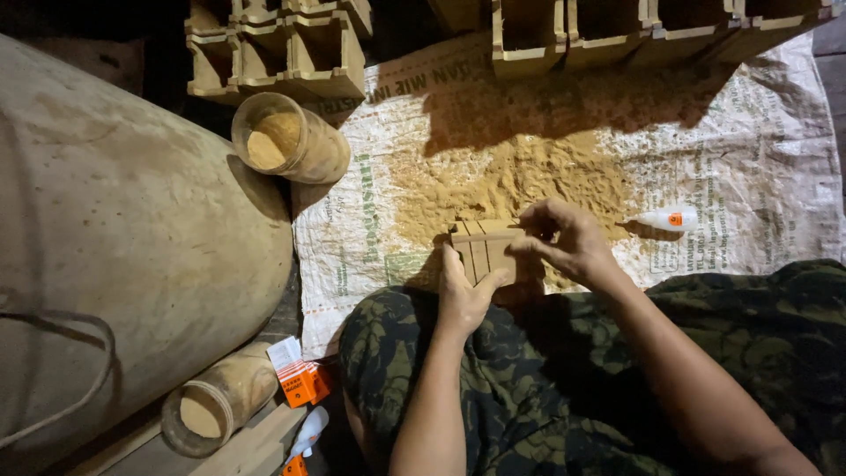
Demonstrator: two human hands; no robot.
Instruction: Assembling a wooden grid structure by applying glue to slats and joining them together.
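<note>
Gripping a small slatted wooden block (483, 249) from both sides, the left hand (464, 296) is closed under its lower edge while the right hand (564, 242) pinches its upper right corner. The block is held above a printed woven sack (749, 159), just before a spread of sawdust (511, 181). Many finished-looking wooden boxes (291, 48) are stacked beyond, so much work appears done; this piece seems unfinished. A small glue bottle (667, 218) lies capped nearby, untouched.
</note>
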